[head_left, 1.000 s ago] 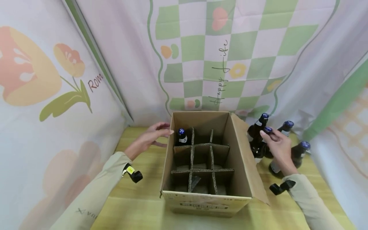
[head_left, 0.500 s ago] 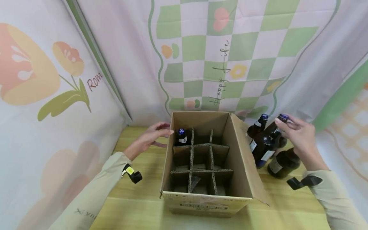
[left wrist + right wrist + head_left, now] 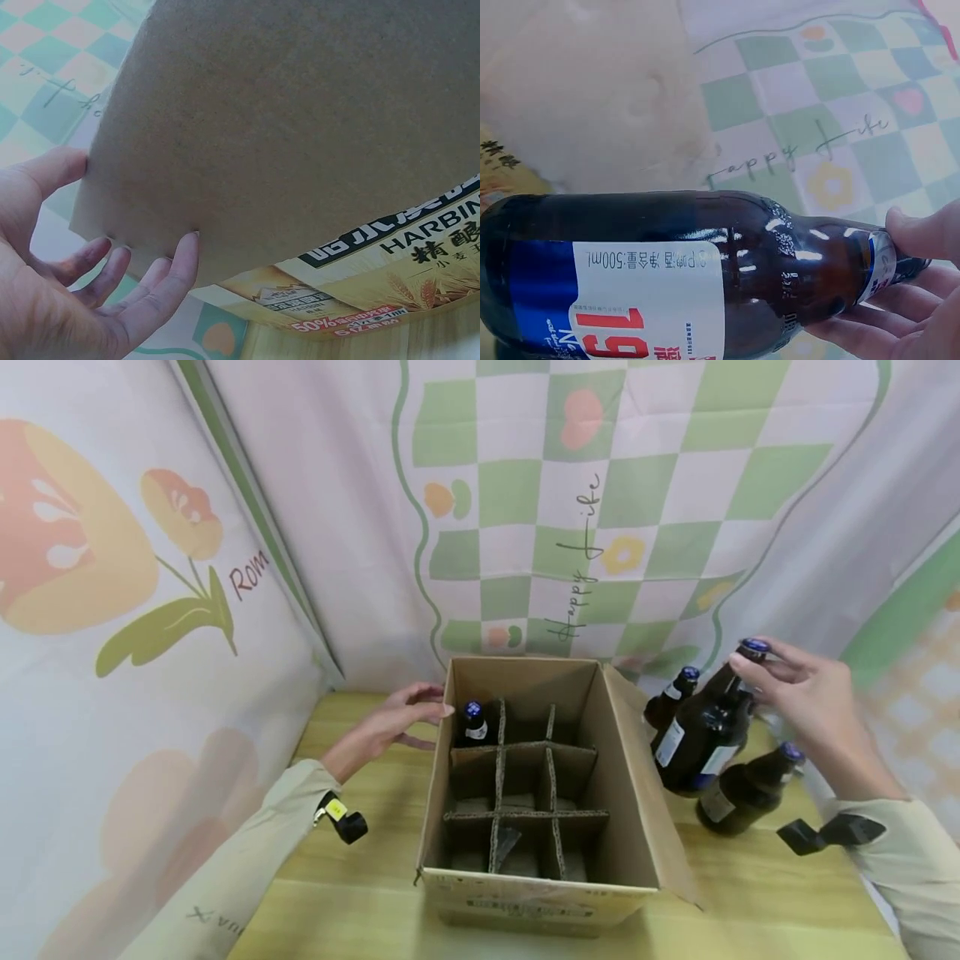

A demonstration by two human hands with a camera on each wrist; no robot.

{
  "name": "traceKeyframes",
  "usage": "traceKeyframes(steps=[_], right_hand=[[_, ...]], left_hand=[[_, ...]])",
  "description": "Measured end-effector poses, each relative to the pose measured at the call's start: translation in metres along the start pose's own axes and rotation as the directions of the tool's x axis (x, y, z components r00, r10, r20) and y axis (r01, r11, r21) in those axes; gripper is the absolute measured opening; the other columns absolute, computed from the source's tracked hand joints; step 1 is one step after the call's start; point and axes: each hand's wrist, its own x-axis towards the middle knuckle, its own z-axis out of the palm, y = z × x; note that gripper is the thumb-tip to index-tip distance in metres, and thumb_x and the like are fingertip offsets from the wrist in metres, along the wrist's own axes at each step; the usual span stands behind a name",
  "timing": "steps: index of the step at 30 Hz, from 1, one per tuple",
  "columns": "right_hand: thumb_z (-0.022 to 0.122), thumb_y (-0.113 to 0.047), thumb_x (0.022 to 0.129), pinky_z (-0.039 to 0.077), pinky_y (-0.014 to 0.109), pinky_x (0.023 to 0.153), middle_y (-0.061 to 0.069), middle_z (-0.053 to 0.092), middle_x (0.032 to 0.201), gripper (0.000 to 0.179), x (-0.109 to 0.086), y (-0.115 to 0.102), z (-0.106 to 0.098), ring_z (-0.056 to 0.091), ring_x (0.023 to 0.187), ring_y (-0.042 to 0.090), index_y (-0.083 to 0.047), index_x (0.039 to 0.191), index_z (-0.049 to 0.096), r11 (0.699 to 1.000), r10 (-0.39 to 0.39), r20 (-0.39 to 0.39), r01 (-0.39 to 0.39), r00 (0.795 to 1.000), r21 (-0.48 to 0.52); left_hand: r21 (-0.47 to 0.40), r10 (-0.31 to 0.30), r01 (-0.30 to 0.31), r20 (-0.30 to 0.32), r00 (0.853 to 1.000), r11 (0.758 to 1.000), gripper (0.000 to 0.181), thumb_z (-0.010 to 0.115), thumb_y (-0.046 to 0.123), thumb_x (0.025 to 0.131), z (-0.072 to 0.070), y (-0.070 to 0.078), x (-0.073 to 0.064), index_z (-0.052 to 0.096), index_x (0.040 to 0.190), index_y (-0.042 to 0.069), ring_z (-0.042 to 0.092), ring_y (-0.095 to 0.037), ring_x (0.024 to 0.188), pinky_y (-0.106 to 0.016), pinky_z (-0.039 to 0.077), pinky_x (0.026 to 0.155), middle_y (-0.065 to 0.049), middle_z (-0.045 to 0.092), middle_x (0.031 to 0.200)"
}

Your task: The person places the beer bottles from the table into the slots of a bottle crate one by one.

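My right hand grips a brown beer bottle by its neck, just under the blue cap. In the right wrist view this beer bottle shows a white, blue and red label, and thumb and fingers close round its neck. It is tilted, to the right of an open cardboard box. My left hand touches the box's left side, thumb at the top rim. In the left wrist view its fingertips rest against the brown cardboard flap. Another capped bottle stands in the back left compartment.
Cardboard dividers split the box into compartments. Its right flap leans outward. Another bottle stands behind the held one, and a further bottle stands in front to the right. A printed curtain hangs behind the wooden table.
My right hand has taken one bottle by the neck and moved it up and to the right, clear of the box flap. The left hand stays at the box's left side.
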Motion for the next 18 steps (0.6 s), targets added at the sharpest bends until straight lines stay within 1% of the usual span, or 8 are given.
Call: traceKeyframes(steps=[2,5,8,11,13,15,16,18], right_hand=[[0.075,-0.033,0.098,0.061,0.014,0.062,-0.039,0.07,0.09,0.07,-0.003,-0.007,-0.002,0.072,0.075,-0.006,-0.015,0.158,0.045,0.999,-0.015,-0.013,0.015,1.0,-0.033],[0.077,-0.028,0.097,0.058,0.007,0.069,-0.035,0.072,0.091,0.063,-0.01,-0.019,0.001,0.072,0.079,-0.008,-0.014,0.153,0.052,0.997,-0.079,-0.072,0.078,0.994,-0.021],[0.079,-0.023,0.095,0.056,0.003,0.076,-0.03,0.075,0.094,0.053,-0.016,-0.033,0.009,0.072,0.084,-0.009,-0.015,0.145,0.062,0.985,-0.171,-0.15,0.171,0.974,-0.012],[0.081,-0.019,0.093,0.055,0.003,0.077,-0.025,0.077,0.094,0.047,-0.018,-0.048,0.016,0.072,0.084,-0.007,-0.014,0.138,0.068,0.972,-0.232,-0.216,0.237,0.949,-0.005],[0.081,-0.015,0.093,0.056,0.004,0.078,-0.021,0.078,0.095,0.046,-0.017,-0.055,0.017,0.073,0.084,-0.005,-0.011,0.137,0.069,0.963,-0.243,-0.234,0.262,0.941,0.056],[0.082,-0.013,0.092,0.056,0.004,0.079,-0.017,0.079,0.097,0.045,-0.018,-0.06,0.018,0.074,0.085,-0.002,-0.008,0.135,0.07,0.954,-0.241,-0.238,0.275,0.941,0.119],[0.082,-0.011,0.091,0.056,0.004,0.08,-0.016,0.08,0.097,0.045,-0.019,-0.062,0.018,0.074,0.085,-0.002,-0.008,0.135,0.07,0.95,-0.244,-0.24,0.281,0.94,0.136],[0.082,-0.011,0.091,0.056,0.005,0.08,-0.014,0.08,0.098,0.044,-0.02,-0.068,0.021,0.074,0.086,-0.001,-0.007,0.134,0.071,0.945,-0.261,-0.235,0.297,0.936,0.134]], left_hand=[[0.0,-0.001,0.001,0.002,1.0,1.0,0.065,0.073,0.021,0.097,0.0,0.0,0.0,0.042,0.152,0.008,0.051,-0.038,0.133,-0.047,0.066,0.092,-0.018,0.05,0.149],[-0.005,0.001,-0.001,0.003,1.0,1.0,0.064,0.073,0.021,0.097,0.001,0.0,0.0,0.043,0.152,0.008,0.052,-0.037,0.133,-0.047,0.066,0.092,-0.017,0.05,0.149],[-0.009,0.003,-0.003,0.002,1.0,1.0,0.064,0.072,0.02,0.097,0.0,0.002,0.0,0.043,0.152,0.007,0.051,-0.039,0.134,-0.047,0.066,0.092,-0.018,0.051,0.149],[-0.01,0.006,-0.006,0.003,1.0,1.0,0.063,0.072,0.019,0.097,-0.001,0.003,0.0,0.042,0.152,0.007,0.05,-0.041,0.136,-0.048,0.066,0.092,-0.019,0.05,0.149],[-0.011,0.006,-0.006,0.004,1.0,1.0,0.064,0.072,0.019,0.097,0.0,0.003,0.0,0.042,0.152,0.007,0.05,-0.041,0.136,-0.047,0.066,0.092,-0.019,0.05,0.15],[-0.013,0.006,-0.006,0.003,1.0,1.0,0.064,0.073,0.019,0.097,0.0,0.002,0.0,0.042,0.153,0.007,0.051,-0.04,0.136,-0.047,0.066,0.092,-0.018,0.051,0.15],[-0.014,0.006,-0.006,0.001,1.0,1.0,0.064,0.073,0.019,0.097,0.0,0.001,-0.001,0.042,0.153,0.007,0.051,-0.039,0.135,-0.047,0.066,0.092,-0.018,0.051,0.15],[-0.016,0.005,-0.005,-0.002,1.0,1.0,0.064,0.073,0.019,0.097,0.001,0.001,-0.002,0.042,0.153,0.007,0.052,-0.039,0.134,-0.047,0.066,0.092,-0.019,0.052,0.149]])
